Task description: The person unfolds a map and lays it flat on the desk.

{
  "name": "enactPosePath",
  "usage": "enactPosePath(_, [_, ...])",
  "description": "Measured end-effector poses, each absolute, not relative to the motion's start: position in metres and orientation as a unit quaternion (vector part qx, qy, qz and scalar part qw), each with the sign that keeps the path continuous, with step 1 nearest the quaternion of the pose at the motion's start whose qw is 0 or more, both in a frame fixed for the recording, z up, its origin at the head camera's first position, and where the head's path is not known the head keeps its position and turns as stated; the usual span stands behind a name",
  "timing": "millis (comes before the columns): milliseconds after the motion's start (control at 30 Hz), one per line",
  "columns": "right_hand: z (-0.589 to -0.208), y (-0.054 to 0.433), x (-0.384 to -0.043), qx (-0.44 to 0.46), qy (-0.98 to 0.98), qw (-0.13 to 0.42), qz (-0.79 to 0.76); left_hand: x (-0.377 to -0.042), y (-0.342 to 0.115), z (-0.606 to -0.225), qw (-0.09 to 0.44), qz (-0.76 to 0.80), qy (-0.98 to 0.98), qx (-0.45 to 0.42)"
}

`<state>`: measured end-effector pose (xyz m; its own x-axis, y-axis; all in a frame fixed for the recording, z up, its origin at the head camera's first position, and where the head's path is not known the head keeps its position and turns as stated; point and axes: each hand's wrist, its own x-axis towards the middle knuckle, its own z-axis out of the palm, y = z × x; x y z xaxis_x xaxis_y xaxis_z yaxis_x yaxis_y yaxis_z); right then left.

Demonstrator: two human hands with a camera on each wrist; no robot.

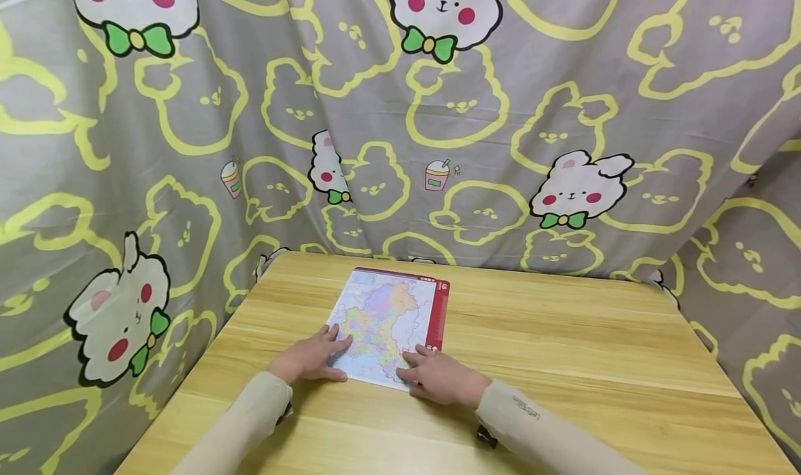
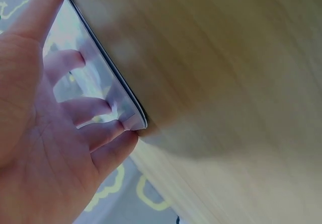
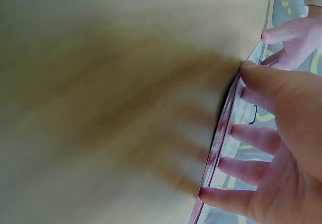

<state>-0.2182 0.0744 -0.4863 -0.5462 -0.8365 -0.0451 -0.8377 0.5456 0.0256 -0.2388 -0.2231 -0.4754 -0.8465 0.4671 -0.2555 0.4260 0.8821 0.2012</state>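
left hand (image 1: 311, 357): fingers spread, on map (image 1: 383, 311) | right hand (image 1: 446, 378): likewise, opposite side

The pastel map (image 1: 372, 322) had red trim (image 1: 439, 315); beyond the far edge of the wood-grained table (image 1: 576, 350), the grey curtain (image 1: 382, 106) bore yellow outlines (image 1: 459, 143) and green bows (image 1: 429, 44).

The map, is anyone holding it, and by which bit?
Nobody seems to be gripping the map. The left hand just rests at its near left corner, and the right hand at its near right corner.
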Motion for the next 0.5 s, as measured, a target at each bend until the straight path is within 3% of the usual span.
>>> enactPosePath(500, [-0.487, 0.099, -0.212, -0.461, 0.887, 0.03, 0.005, -0.237, -0.2, -0.474, 0.15, 0.052, 0.955, 0.252])
